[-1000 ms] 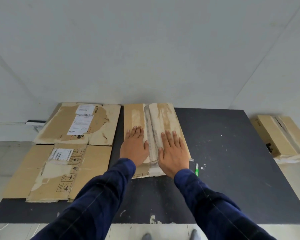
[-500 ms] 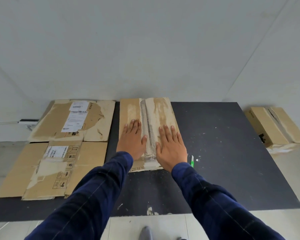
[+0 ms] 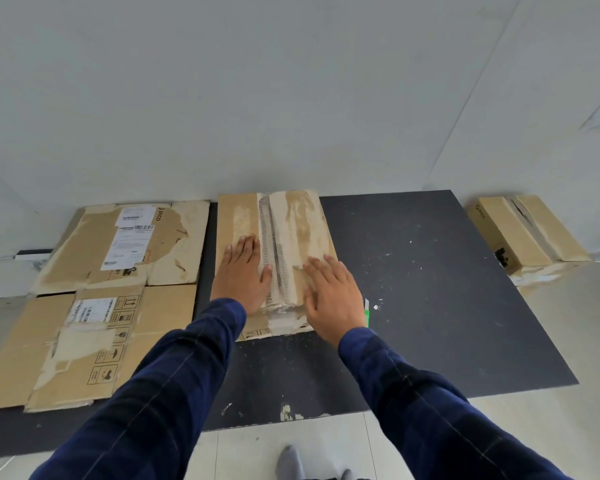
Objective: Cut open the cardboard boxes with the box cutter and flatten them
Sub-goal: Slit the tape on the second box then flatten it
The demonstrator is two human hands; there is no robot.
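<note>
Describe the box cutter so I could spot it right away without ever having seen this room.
Start at the big black mat on the floor, then find the flattened cardboard box at its middle, under both of the person's hands. Just beyond the right hand, on the mat, a thin sliver pokes out: the box cutter. It is the only bright green and white thing among brown cardboard.

Far flattened box (image 3: 160, 233): showing "PICO" beside white shipping labels; barcodes there, small print unreadable.
Near flattened box (image 3: 118, 337): carrying black handling pictograms and a barcode label, text illegible.
Uncut box (image 3: 499, 233) at right: bearing a printed logo, too small to read.
</note>
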